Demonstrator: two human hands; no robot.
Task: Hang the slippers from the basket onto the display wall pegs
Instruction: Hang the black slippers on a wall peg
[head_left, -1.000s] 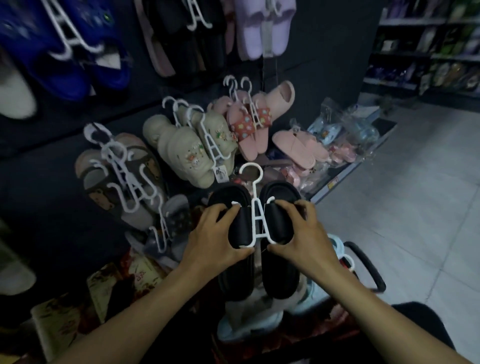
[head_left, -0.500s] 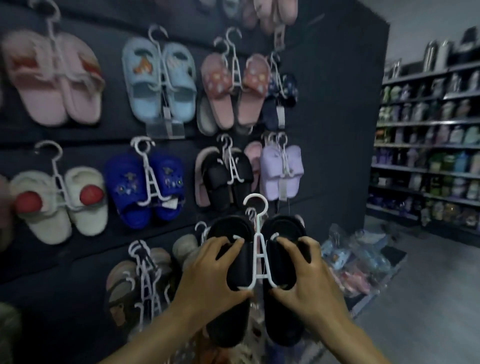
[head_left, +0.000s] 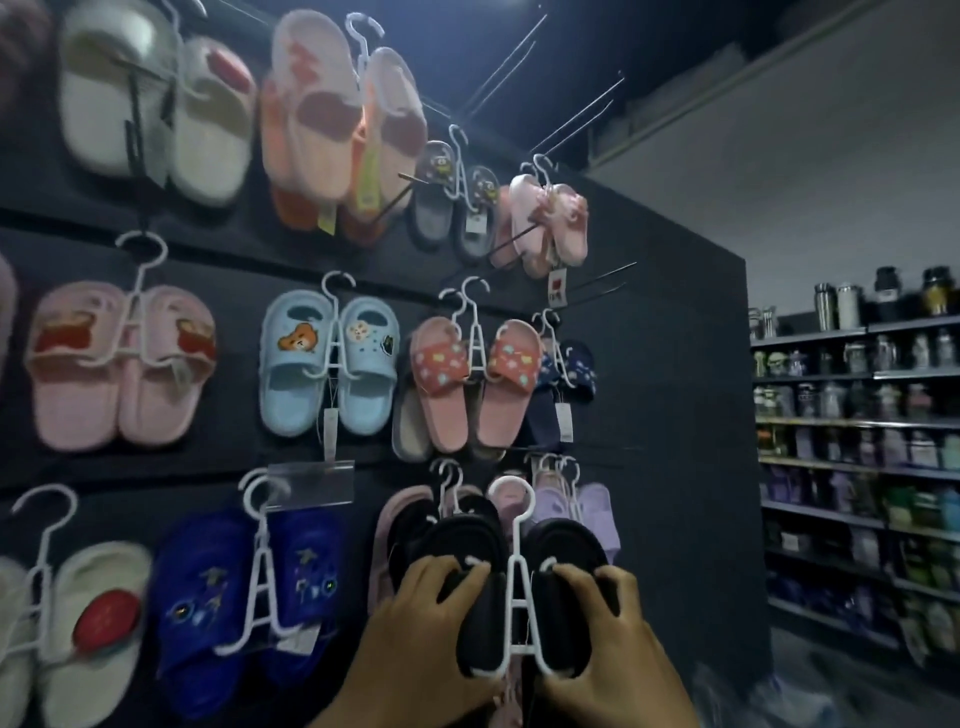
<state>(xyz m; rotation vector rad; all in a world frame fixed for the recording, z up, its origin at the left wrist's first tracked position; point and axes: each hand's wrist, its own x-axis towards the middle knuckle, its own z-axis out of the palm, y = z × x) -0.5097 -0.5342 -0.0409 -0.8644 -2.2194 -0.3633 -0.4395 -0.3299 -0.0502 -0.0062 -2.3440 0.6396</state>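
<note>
- A pair of black slippers (head_left: 563, 608) is clipped on a white hanger (head_left: 514, 587) and is held up in front of the dark display wall (head_left: 660, 364), low and right of centre.
- The left slipper is gripped by the left hand (head_left: 415, 629), with its fingers (head_left: 452, 571) curled over the strap.
- The right slipper is gripped by the right hand (head_left: 613, 644), with its fingers (head_left: 584, 577) curled over the top edge in the same way.
- The hanger's hook is seen upright, between a hung black pair (head_left: 415, 525) and a lilac pair (head_left: 597, 509). Whether it touches a peg cannot be told.
- Bare wire pegs (head_left: 582, 124) are seen projecting from the upper right of the wall.
- Other pairs are hung in rows: light blue slippers (head_left: 327, 364), coral slippers (head_left: 472, 384), dark blue slippers (head_left: 234, 587), and pale pink ones further left.
- Shelves (head_left: 857, 467) stocked with bottles are seen at far right, well apart from the wall. They are blurred.
</note>
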